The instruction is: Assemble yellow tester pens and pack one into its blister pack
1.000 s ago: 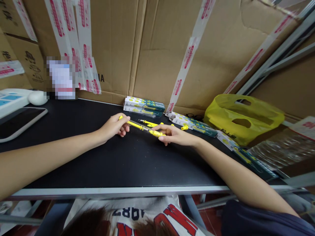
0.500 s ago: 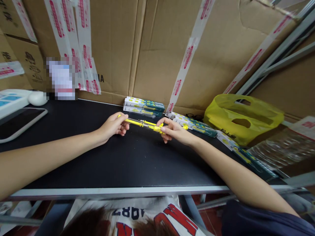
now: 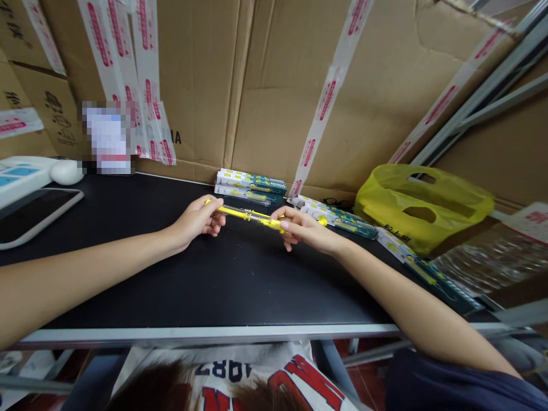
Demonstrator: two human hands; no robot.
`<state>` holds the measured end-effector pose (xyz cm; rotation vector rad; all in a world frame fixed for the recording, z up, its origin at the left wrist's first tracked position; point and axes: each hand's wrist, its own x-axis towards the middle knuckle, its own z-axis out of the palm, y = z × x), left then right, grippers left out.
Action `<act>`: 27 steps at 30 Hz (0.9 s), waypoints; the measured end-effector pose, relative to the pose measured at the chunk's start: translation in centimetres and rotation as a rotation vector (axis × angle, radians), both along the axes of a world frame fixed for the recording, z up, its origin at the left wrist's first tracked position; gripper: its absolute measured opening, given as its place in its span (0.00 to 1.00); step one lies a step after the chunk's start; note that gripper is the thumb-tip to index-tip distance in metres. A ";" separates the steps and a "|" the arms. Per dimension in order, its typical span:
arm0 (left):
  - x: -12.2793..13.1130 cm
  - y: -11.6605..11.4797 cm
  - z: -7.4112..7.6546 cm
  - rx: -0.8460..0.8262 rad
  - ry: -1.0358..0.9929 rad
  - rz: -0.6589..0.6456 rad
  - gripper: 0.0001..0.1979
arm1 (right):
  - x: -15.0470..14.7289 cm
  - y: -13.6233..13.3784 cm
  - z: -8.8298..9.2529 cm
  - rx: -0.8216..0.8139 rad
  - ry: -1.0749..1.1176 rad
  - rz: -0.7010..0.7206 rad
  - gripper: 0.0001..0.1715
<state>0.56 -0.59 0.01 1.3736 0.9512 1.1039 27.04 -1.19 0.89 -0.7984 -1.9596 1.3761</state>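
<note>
Both hands pinch one yellow pen (image 3: 246, 215) above the black table (image 3: 222, 279): left hand (image 3: 197, 221) grips its ten-o'clock end, right hand (image 3: 305, 230) its four-o'clock end. Its long axis runs ten to four, just short of the packaged pens (image 3: 250, 187) at twelve.

Black table (image 3: 214, 285): boxed packs (image 3: 250, 187), yellow bag (image 3: 422, 205), prob. a tablet (image 3: 29, 214).

This looks like a small packing or storage corner of a warehouse or shop back room. Big cardboard cartons (image 3: 274, 85) sealed with printed tape stand as a wall behind a black worktable (image 3: 214, 279). On the table lie retail boxes (image 3: 250, 187) of one same product – several, in green and white. A yellow plastic bag (image 3: 422, 202) and metal shelf rails (image 3: 483, 91) are at the right.
</note>
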 end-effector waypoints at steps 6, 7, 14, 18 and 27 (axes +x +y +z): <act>0.0 -0.1 0.1 0.001 0.002 0.009 0.10 | 0.0 -0.2 0.3 -0.052 0.001 0.001 0.16; 0.0 -0.1 0.1 0.001 0.002 0.010 0.10 | 0.0 -0.3 0.4 -0.069 0.009 0.006 0.16; 0.1 -0.1 0.2 0.004 0.016 0.013 0.10 | -0.1 -0.5 0.5 -0.116 0.030 0.019 0.16; 0.0 -0.1 0.1 0.003 0.025 0.014 0.09 | 0.0 -0.3 0.3 -0.068 -0.009 0.031 0.18; 0.0 0.0 0.0 0.005 0.040 -0.001 0.09 | 0.0 0.2 -0.3 -0.019 -0.065 0.029 0.17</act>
